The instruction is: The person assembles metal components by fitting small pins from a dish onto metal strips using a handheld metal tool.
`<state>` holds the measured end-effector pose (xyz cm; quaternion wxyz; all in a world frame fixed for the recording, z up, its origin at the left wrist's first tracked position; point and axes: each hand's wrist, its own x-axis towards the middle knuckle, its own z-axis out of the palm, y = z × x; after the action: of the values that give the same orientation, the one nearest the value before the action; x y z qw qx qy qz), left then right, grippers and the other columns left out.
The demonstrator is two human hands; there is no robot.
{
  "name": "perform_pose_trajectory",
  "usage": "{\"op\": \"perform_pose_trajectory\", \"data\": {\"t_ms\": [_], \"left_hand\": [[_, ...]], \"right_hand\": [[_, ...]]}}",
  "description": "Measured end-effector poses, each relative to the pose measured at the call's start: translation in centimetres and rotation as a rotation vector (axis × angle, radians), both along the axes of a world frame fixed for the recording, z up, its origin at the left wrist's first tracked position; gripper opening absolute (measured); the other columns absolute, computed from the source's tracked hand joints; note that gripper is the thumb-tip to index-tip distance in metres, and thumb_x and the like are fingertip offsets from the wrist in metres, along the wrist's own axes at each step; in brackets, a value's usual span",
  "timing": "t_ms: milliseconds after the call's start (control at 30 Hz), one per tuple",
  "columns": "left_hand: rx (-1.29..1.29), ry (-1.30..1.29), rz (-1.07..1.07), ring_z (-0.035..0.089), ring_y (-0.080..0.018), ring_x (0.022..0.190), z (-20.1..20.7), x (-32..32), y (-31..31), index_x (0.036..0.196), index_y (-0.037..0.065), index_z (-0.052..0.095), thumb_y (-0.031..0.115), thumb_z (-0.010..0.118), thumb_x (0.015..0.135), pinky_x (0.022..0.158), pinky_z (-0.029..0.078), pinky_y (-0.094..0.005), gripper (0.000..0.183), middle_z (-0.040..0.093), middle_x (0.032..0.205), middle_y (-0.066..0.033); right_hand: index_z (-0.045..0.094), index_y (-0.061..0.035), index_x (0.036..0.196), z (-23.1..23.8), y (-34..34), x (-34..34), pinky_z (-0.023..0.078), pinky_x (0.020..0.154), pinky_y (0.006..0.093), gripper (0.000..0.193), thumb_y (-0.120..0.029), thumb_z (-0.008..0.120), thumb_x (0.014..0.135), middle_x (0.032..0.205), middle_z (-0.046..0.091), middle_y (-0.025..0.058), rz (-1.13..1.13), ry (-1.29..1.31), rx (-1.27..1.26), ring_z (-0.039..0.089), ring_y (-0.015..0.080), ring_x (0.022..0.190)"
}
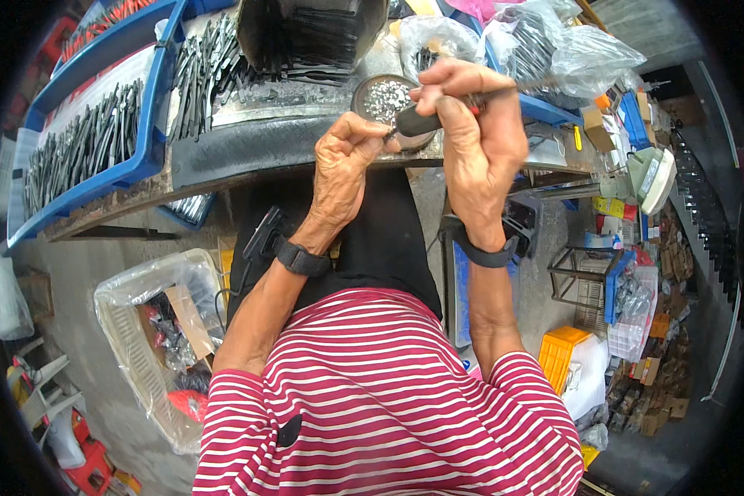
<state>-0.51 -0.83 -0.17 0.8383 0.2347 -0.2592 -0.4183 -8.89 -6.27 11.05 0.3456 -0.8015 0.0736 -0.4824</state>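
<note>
My right hand (481,157) is closed around a dark cylindrical tool (419,123) with a narrow tip pointing left. A thin, blurred dark length trails off to the right past my fingers. The tip meets the fingers of my left hand (339,161), which pinch something too small to make out. Just behind the tool, a round dish (360,101) of small silvery metal pieces stands on the bench, partly covered by my right hand and the tool. Both hands are raised at the bench's near edge.
Left on the bench (256,149), a blue tray (150,124) holds many slim dark metal parts, with a loose pile (198,74) beside it. A dark open container (306,41) of similar parts is behind. Plastic bags (546,50) lie back right. A plastic-lined crate (124,331) stands on the floor.
</note>
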Motion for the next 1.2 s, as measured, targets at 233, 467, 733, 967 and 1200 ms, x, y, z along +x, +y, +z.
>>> {"op": "perform_pose_trajectory", "data": {"t_ms": [233, 467, 733, 967, 1200], "left_hand": [[-0.012, -0.048, -0.031, 0.057, -0.0159, 0.076, -0.1, 0.3, -0.1, 0.081, 0.002, 0.053, 0.003, 0.058, 0.079, 0.078, 0.044, -0.0283, 0.005, 0.058, 0.081, -0.0070], [0.014, -0.057, -0.005, 0.057, -0.0158, 0.076, 0.2, 0.3, -0.3, 0.082, 0.002, 0.053, 0.004, 0.059, 0.079, 0.077, 0.044, -0.0274, 0.007, 0.059, 0.080, -0.0076], [0.056, -0.067, 0.002, 0.056, -0.0141, 0.071, 1.2, 0.2, 0.3, 0.091, 0.000, 0.051, 0.005, 0.055, 0.082, 0.071, 0.046, -0.0262, 0.011, 0.059, 0.079, -0.0102], [0.191, 0.077, -0.130, 0.042, -0.0063, 0.053, 2.7, -0.5, 1.8, 0.095, -0.004, 0.049, 0.003, 0.052, 0.082, 0.045, 0.033, -0.0170, 0.015, 0.057, 0.073, -0.0100], [0.284, -0.007, -0.134, 0.044, -0.0069, 0.057, 2.9, -1.2, 2.4, 0.097, -0.007, 0.050, -0.004, 0.048, 0.079, 0.049, 0.035, -0.0175, 0.018, 0.053, 0.072, -0.0063]], "right_hand": [[0.047, 0.0027, 0.094, 3.6, -0.1, -0.8, 0.046, 0.074, 0.0326, 0.010, 0.001, 0.045, 0.084, 0.094, 0.054, 0.0178, 0.201, -0.279, 0.093, 0.053, 0.0142, 0.073], [0.048, 0.0006, 0.091, -0.9, -0.4, -0.7, 0.044, 0.065, 0.0208, 0.007, 0.000, 0.049, 0.084, 0.091, 0.056, 0.0089, 0.013, -0.080, 0.212, 0.054, 0.0094, 0.071], [0.050, 0.0022, 0.093, -2.7, -0.2, -2.8, 0.043, 0.068, 0.0255, 0.010, -0.001, 0.050, 0.083, 0.088, 0.056, 0.0113, -0.164, -0.051, 0.500, 0.049, 0.0111, 0.070], [0.051, 0.0010, 0.096, -5.1, 1.5, -2.9, 0.040, 0.047, 0.0190, 0.025, -0.007, 0.062, 0.075, 0.080, 0.056, 0.0056, -0.181, 0.098, 0.674, 0.050, 0.0071, 0.058], [0.048, 0.0026, 0.101, -6.1, 1.6, -2.5, 0.041, 0.048, 0.0197, 0.037, -0.011, 0.067, 0.072, 0.084, 0.055, 0.0073, -0.163, 0.122, 0.719, 0.050, 0.0076, 0.059]]}}
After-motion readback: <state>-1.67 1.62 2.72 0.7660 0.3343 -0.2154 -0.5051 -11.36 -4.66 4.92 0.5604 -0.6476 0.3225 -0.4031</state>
